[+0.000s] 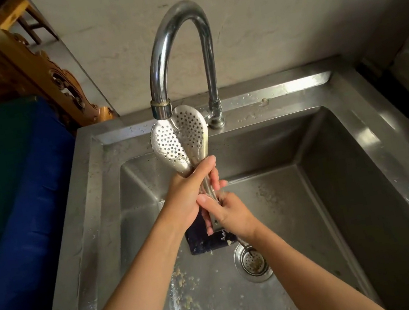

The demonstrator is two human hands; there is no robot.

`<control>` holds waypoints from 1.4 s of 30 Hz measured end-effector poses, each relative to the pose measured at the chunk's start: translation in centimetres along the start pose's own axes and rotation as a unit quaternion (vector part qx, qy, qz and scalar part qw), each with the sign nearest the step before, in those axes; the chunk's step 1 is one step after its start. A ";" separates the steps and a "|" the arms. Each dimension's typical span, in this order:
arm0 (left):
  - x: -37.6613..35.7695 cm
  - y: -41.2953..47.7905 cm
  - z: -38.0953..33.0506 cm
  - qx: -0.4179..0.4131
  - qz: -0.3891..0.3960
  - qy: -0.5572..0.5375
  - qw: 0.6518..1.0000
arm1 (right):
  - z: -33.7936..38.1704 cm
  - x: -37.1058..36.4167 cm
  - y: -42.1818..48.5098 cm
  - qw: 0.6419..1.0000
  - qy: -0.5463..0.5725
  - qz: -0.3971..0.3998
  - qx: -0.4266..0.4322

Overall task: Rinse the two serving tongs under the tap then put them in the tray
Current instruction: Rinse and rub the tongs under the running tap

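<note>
Sink (pixel 282 91): left hand (pixel 186 198), right hand (pixel 233 215) hold tongs (pixel 181 138)

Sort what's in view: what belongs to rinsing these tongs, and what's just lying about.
In the job: serving tongs, gripped by left hand and right hand; tap; sink. No tray in view.

Lying about: dark flat object on the sink floor; drain strainer; food scraps; blue cover; carved wooden furniture.
</note>
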State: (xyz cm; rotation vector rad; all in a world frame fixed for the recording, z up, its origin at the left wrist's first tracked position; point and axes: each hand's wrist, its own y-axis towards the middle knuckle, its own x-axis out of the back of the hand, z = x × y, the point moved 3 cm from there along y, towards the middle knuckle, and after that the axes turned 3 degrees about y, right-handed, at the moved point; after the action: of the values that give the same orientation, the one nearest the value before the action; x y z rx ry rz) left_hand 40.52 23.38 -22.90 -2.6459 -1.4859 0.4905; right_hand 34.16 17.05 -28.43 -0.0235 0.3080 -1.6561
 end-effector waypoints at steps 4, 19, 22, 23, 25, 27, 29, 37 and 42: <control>-0.7 1.2 -1.3 -0.022 0.001 -0.017 1.000 | 1.1 1.0 -0.1 0.998 0.057 -0.019 -0.009; -0.9 4.5 -4.0 0.050 -0.098 -0.271 0.956 | 7.4 1.3 -0.2 0.996 0.050 -0.076 0.026; -1.5 4.4 -3.9 0.094 -0.097 -0.310 0.941 | 8.3 1.4 -0.9 0.992 -0.004 -0.124 0.007; -1.7 4.2 -3.7 0.103 -0.091 -0.316 0.939 | 8.4 1.4 -1.3 0.991 -0.014 -0.135 -0.001; -2.2 3.7 -3.0 0.121 -0.076 -0.321 0.936 | 8.1 1.4 -2.2 0.988 -0.014 -0.151 -0.021; -2.5 3.1 -2.0 0.144 -0.062 -0.326 0.932 | 7.3 1.4 -3.1 0.985 -0.016 -0.166 -0.042; -2.6 2.4 -0.9 0.166 -0.056 -0.328 0.928 | 6.2 1.2 -4.0 0.982 -0.029 -0.178 -0.062; -0.6 1.2 0.6 0.182 -0.091 -0.290 0.935 | 4.2 1.8 -4.1 0.986 -0.090 -0.116 -0.074; -0.5 2.4 -1.5 0.135 -0.084 -0.230 0.960 | 7.9 4.3 0.6 0.971 -0.172 -0.163 0.016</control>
State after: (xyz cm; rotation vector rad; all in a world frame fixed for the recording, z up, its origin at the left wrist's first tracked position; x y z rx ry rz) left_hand 42.77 21.85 -21.86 -2.2641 -1.5906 1.2587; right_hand 35.79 11.36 -21.70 -0.3488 0.0105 -1.9442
